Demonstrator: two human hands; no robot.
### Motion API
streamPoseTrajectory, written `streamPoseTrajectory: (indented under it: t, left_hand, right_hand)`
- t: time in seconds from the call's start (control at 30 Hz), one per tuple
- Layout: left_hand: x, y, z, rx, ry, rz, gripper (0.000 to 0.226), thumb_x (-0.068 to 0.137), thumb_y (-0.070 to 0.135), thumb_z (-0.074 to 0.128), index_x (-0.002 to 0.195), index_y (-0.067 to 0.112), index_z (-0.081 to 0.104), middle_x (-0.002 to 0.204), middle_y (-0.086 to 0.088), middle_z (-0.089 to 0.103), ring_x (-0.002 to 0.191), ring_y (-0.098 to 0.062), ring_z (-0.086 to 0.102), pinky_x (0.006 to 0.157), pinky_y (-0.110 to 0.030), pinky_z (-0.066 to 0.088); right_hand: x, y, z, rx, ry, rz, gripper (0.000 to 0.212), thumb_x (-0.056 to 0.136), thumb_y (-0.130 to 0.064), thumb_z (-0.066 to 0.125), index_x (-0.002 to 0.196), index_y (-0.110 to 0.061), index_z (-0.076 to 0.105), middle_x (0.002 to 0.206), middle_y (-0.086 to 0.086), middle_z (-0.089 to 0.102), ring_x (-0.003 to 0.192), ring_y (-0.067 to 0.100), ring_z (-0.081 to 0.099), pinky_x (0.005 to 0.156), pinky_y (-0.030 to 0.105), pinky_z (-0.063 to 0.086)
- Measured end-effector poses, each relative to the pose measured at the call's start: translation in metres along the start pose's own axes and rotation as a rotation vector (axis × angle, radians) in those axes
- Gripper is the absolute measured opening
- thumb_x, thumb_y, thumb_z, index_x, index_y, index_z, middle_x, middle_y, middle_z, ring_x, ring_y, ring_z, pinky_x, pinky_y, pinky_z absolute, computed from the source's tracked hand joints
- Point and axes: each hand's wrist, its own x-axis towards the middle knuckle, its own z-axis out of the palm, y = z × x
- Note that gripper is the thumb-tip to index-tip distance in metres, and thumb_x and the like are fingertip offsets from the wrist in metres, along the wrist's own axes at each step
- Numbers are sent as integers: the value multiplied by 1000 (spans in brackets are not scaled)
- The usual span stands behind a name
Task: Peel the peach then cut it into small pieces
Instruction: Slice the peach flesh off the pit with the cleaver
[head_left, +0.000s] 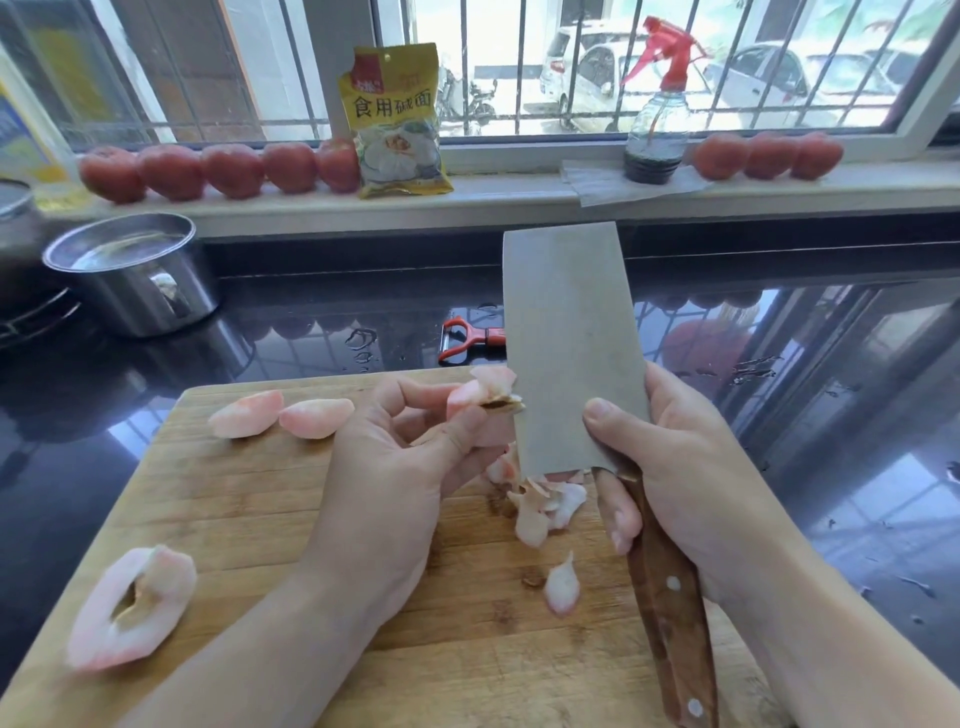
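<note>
Peach piece (475, 397) pinched between thumb and fingers of the left hand (410, 457), raised above the wooden cutting board (249, 499), touching the cleaver (569, 353) blade's left edge. Right hand (670, 467) grips the cleaver where blade meets wooden handle, thumb pressed flat on the blade face, blade pointing up and away. Two peeled wedges (280, 414) lie side by side near the board's far edge. Large peach half (130, 608) with a hollow pit cavity sits at the near left corner. Scraps (545, 506) scattered below the blade. Red peeler (467, 340) on the dark counter behind the board. Steel pot (135, 270) far left.
</note>
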Motion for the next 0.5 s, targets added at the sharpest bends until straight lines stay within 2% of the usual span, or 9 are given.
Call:
streamPoseTrajectory:
  t: [0.07,0.17,0.27,0.37,0.5]
  left_hand:
    - [1,1,-2,-21,-16,-17,20,81,9,69,100,5,62,103,-20,78,98,-35,77,83,-42,64]
    - [1,1,-4,-14,-31,-20,20,82,8,69,101,3,62,105,-20,77,99,-36,76,82,-41,65]
    - [0,2,-2,99,-38,56,14,87,9,70,100,6,66,107,-14,78,98,-34,77,82,-46,64]
    - [2,7,-4,145,8,127,13,91,13,68,104,13,67,109,-8,78,96,-29,77,81,-46,64]
    - [7,12,-12,9,3,-23,20,101,0,54,112,13,65,113,-11,76,100,-30,75,89,-43,60]
  right_hand:
    - [0,-1,1,19,-6,11,16,107,-12,46,118,-13,57,51,-1,60,31,17,38,35,29,37]
    - [1,1,1,33,-8,24,16,106,-13,46,117,-12,58,52,6,57,31,17,38,35,29,36]
    - [3,2,-2,0,-12,32,16,106,-16,48,118,-16,58,50,10,55,32,20,38,37,29,37]
    - [3,-1,-8,-27,9,15,16,106,-17,48,118,-19,58,51,4,60,33,18,40,41,31,39]
    - [6,-2,-11,14,82,-9,16,105,-15,48,116,-19,59,56,10,63,32,18,40,37,31,40]
